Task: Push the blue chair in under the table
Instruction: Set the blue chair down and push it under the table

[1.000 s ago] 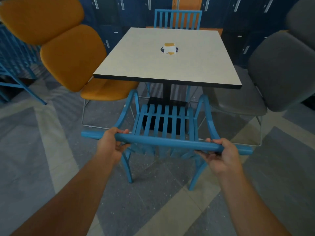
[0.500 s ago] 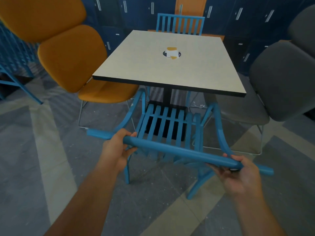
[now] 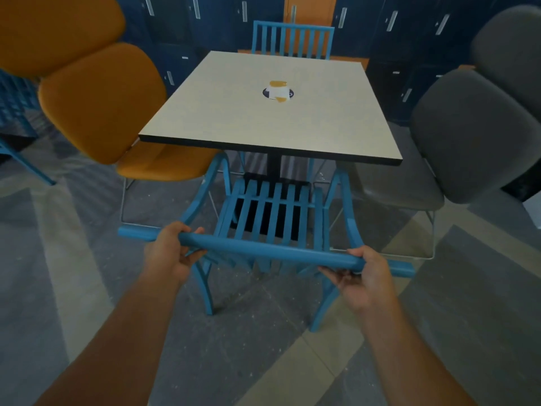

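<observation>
Hands, left [image 3: 169, 253] and right [image 3: 364, 278], still clench the blue chair [image 3: 265, 218] top rail, now levelled, nearer the table [image 3: 263, 118].

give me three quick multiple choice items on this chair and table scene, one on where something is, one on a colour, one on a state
1. Where is the orange chair?
A. at the left side of the table
B. at its right side
C. upside down on top of it

2. What colour is the padded chair at the table's right side?
A. red
B. grey
C. white

3. What are the hands doing with the blue chair?
A. both hang free of it
B. only one touches it
C. both grip its top rail

Answers:
1 A, its seat shows by the table's left edge.
2 B, its back and seat are dark grey.
3 C, the left hand and the right hand each wrap the rail.
</observation>
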Demonstrator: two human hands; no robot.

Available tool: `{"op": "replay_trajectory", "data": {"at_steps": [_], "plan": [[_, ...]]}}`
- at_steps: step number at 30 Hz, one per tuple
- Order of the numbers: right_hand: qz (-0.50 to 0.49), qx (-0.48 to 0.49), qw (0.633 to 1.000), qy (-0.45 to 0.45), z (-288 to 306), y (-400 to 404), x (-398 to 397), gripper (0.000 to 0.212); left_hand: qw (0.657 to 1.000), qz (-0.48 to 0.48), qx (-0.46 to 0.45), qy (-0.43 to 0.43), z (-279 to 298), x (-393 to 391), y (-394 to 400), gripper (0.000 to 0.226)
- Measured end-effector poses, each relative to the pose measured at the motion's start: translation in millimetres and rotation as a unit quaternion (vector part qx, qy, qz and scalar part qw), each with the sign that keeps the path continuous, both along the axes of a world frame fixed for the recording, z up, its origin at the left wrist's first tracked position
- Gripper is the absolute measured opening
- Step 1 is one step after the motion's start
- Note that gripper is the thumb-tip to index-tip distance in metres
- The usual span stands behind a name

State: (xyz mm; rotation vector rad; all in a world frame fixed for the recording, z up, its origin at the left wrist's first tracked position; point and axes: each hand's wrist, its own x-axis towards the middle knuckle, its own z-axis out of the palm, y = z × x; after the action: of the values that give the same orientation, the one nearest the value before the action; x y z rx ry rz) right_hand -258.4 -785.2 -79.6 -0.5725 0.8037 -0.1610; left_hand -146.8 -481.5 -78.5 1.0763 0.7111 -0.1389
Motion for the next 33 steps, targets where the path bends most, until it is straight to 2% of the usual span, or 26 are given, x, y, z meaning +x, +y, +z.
{"op": "replay_trajectory", "data": {"at_steps": [3,12,23,27,33], "plan": [[0.012,0.007,1.0,0.001,-3,-3,4,0.019,1.0,0.013,0.02,0.02,-2,3,1,0.028],[0.018,-0.007,1.0,-0.009,-1,-14,31,0.018,0.999,0.026,0.044,0.02,2,18,-14,0.017],[0.008,-0.016,1.0,-0.018,-1,-21,49,0.025,1.0,0.009,0.017,0.007,8,36,-16,0.021],[0.011,-0.014,0.999,-0.028,-6,-23,54,0.025,1.0,0.003,0.015,0.0,1,44,-17,0.034],[-0.002,-0.016,1.0,-0.019,-6,-15,52,0.032,1.0,-0.027,-0.007,0.011,-4,46,-6,0.023]]}}
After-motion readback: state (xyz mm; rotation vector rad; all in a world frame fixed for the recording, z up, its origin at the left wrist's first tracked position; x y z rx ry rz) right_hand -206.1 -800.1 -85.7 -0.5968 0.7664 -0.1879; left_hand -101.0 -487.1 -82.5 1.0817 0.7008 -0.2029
